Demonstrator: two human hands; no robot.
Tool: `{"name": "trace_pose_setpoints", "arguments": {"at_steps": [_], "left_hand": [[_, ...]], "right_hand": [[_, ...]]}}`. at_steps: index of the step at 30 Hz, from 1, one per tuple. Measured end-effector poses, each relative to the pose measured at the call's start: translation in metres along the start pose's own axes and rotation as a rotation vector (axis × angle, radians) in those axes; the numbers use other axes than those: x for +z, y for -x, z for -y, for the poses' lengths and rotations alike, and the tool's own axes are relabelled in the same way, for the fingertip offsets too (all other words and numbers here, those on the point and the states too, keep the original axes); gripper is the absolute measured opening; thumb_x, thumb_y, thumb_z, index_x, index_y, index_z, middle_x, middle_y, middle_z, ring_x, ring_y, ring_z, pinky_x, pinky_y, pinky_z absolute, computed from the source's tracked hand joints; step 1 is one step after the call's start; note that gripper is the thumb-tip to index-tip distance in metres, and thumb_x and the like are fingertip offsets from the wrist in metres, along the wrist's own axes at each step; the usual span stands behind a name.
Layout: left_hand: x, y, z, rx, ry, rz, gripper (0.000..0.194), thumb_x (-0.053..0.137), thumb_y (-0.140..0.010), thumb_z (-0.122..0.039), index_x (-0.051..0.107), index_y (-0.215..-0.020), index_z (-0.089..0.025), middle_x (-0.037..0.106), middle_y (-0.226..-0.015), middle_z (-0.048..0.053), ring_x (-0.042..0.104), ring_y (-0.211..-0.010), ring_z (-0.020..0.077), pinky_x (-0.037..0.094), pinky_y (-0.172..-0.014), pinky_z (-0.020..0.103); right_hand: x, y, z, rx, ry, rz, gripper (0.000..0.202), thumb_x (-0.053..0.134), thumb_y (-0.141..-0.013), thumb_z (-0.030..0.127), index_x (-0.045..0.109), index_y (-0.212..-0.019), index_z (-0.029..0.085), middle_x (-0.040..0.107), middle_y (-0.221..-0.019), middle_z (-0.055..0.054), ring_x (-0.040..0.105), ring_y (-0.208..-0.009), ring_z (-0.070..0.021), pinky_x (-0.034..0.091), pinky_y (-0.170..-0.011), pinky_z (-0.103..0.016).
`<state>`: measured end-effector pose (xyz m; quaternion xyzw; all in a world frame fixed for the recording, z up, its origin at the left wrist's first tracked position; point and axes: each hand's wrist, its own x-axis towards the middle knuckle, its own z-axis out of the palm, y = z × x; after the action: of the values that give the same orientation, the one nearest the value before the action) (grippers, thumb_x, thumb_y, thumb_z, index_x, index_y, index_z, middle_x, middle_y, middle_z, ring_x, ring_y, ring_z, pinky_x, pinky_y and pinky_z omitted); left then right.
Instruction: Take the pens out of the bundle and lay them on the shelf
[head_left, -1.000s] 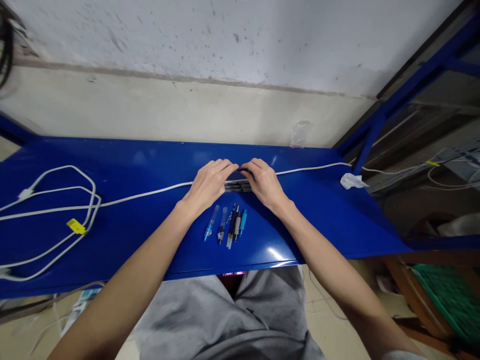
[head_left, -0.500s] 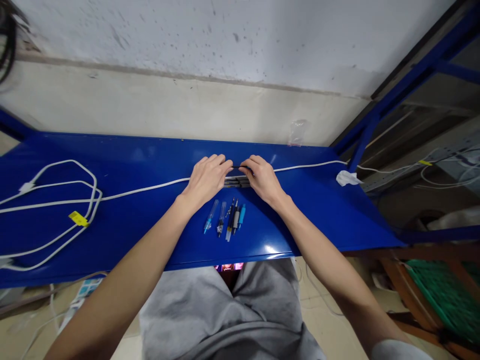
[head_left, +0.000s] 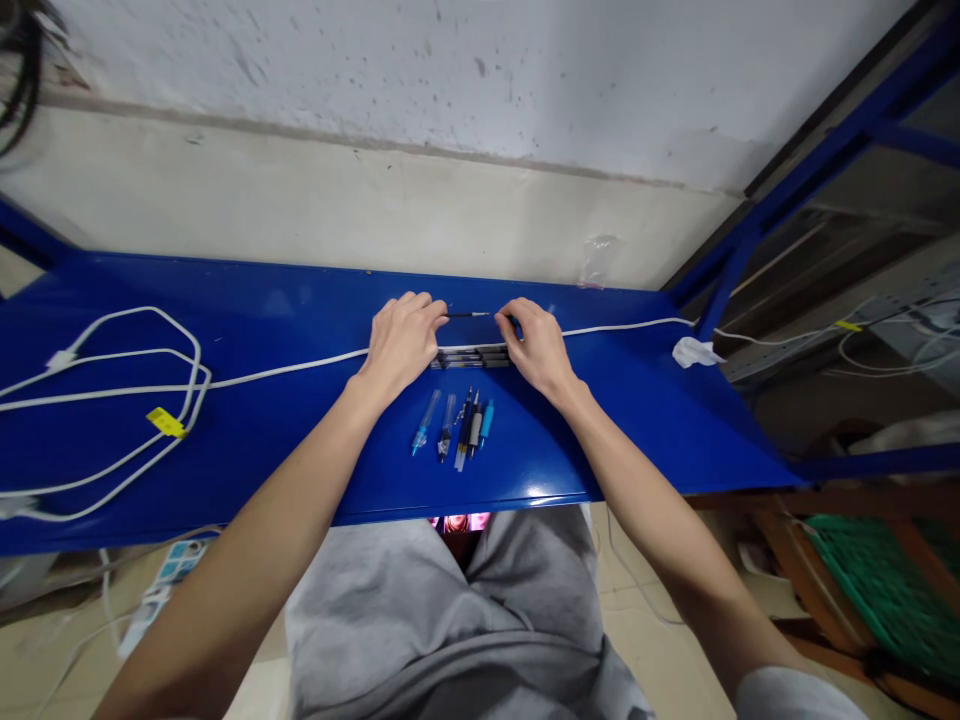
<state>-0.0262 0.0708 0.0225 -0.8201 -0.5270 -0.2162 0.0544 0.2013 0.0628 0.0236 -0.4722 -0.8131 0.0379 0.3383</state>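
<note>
My left hand pinches a thin dark pen refill, its pale tip pointing right. Just past that tip, my right hand has its fingers curled together; something dark shows at the fingertips, too small to name. Between and below both hands lies a row of several dark pens. Closer to me are loose pen parts: a clear barrel with a blue end, a clear barrel with a dark end, a dark refill, a grey grip section and a blue grip section.
A white cable runs across the blue shelf behind the pens and loops at the left, with a yellow tag. Crumpled white tissue sits at the right. A clear plastic bag rests against the wall.
My hands have drawn apart slightly. The refill, earlier bridging both hands, now sticks out from my left hand with its tip free. More of the pen row shows.
</note>
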Motion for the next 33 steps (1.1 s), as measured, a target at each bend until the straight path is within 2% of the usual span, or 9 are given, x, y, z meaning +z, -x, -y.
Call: {"name": "trace_pose_setpoints", "arguments": {"at_steps": [7,12,16,21,26,30,33], "left_hand": [[-0.002,0.0,-0.001,-0.076,0.074,-0.008,0.026,0.042,-0.103,-0.023,0.067,-0.095,-0.022,0.066,-0.096,0.01,0.061,-0.099,0.0296,0.042,-0.081,0.039],[-0.002,0.0,-0.002,-0.073,0.057,-0.023,0.025,0.042,-0.103,-0.023,0.066,-0.094,-0.021,0.067,-0.095,0.01,0.062,-0.099,0.0287,0.042,-0.08,0.038],[0.0,0.0,0.0,-0.074,0.064,-0.026,0.025,0.043,-0.103,-0.023,0.066,-0.094,-0.022,0.068,-0.095,0.01,0.063,-0.098,0.0287,0.043,-0.079,0.038],[0.003,0.0,0.002,-0.079,0.073,-0.036,0.025,0.044,-0.103,-0.024,0.067,-0.095,-0.024,0.069,-0.096,0.009,0.063,-0.098,0.0272,0.044,-0.079,0.037],[0.003,0.0,0.001,-0.095,0.085,-0.025,0.023,0.046,-0.102,-0.024,0.068,-0.096,-0.024,0.07,-0.095,0.009,0.063,-0.096,0.0268,0.043,-0.076,0.036],[0.004,0.0,0.001,-0.1,0.09,-0.025,0.023,0.046,-0.102,-0.024,0.068,-0.094,-0.023,0.07,-0.095,0.008,0.064,-0.096,0.0264,0.043,-0.075,0.036],[0.005,0.0,0.001,-0.098,0.088,-0.031,0.022,0.047,-0.102,-0.024,0.067,-0.093,-0.023,0.07,-0.094,0.007,0.064,-0.095,0.0255,0.042,-0.074,0.035]], "right_hand": [[-0.005,0.003,0.01,0.159,0.064,-0.159,0.035,0.041,-0.109,0.038,0.06,-0.083,0.022,0.062,-0.075,-0.004,0.054,-0.067,-0.0186,0.035,-0.065,-0.03],[-0.007,0.003,0.007,0.24,-0.006,-0.147,0.041,0.045,-0.108,0.045,0.062,-0.078,0.021,0.065,-0.071,-0.005,0.06,-0.068,-0.0199,0.038,-0.068,-0.031],[-0.005,0.002,0.007,0.129,-0.109,-0.001,0.04,0.047,-0.107,0.044,0.068,-0.083,0.02,0.07,-0.079,-0.006,0.062,-0.074,-0.0196,0.04,-0.071,-0.03],[-0.003,0.003,0.013,-0.051,-0.245,0.241,0.027,0.057,-0.103,0.034,0.076,-0.093,0.018,0.074,-0.091,-0.006,0.065,-0.082,-0.0189,0.042,-0.076,-0.028],[-0.005,0.006,0.026,-0.019,-0.425,0.4,0.013,0.067,-0.097,0.028,0.073,-0.106,0.02,0.074,-0.084,-0.001,0.062,-0.068,-0.0148,0.043,-0.07,-0.026],[-0.007,0.007,0.033,0.017,-0.627,0.497,0.017,0.076,-0.09,0.032,0.07,-0.086,0.017,0.07,-0.072,0.001,0.062,-0.064,-0.0143,0.046,-0.068,-0.025],[-0.01,0.006,0.038,-0.001,-0.697,0.582,0.016,0.077,-0.089,0.03,0.073,-0.081,0.017,0.074,-0.076,-0.002,0.068,-0.071,-0.0169,0.051,-0.072,-0.027]]}}
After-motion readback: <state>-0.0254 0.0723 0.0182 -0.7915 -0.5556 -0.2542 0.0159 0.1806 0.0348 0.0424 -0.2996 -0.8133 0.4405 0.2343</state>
